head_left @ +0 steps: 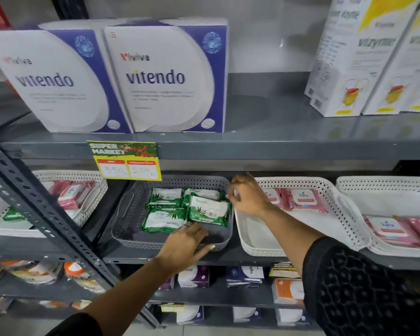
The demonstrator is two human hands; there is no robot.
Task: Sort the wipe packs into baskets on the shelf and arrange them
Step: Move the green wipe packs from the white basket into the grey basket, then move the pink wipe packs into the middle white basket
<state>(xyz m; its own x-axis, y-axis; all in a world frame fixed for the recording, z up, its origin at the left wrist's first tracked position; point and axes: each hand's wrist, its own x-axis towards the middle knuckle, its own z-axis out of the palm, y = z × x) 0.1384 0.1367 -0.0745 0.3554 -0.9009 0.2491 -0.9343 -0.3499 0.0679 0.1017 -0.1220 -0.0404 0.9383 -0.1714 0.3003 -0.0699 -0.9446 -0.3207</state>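
Observation:
Several green and white wipe packs (pixel 165 219) lie in the grey basket (pixel 124 209) on the middle shelf. My right hand (pixel 246 197) pinches the right edge of the top green pack (pixel 209 209) over the basket's right rim. My left hand (pixel 186 241) rests in the basket's front, fingertips against the front green pack. Pink wipe packs (pixel 301 200) lie in the white basket (pixel 255 236) to the right. More pink packs (pixel 395 229) fill the far-right white basket (pixel 354 187). A white basket (pixel 92 187) at left holds pink packs (pixel 70 192) and a green one (pixel 12 214).
The upper shelf edge (pixel 277 149) with a yellow price tag (pixel 125 160) overhangs the baskets. Vitendo boxes (pixel 155 76) and tall white cartons (pixel 354 57) stand above. A slotted upright post (pixel 41 214) crosses at left. Boxed goods (pixel 194 277) sit on lower shelves.

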